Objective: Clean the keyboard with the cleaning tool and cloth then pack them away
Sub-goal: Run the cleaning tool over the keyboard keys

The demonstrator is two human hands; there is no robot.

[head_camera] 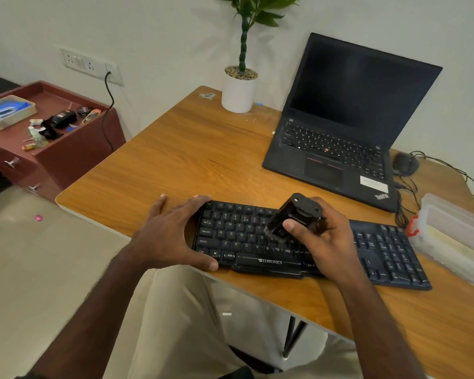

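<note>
Black cleaning tool gripped by right hand over keyboard, left hand spread, bracing its edge

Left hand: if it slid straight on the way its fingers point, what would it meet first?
Mostly bare desk. The left hand, braced on the keyboard, points up-right; the white plant pot looks like the first thing in line, though depth is uncertain.
</note>
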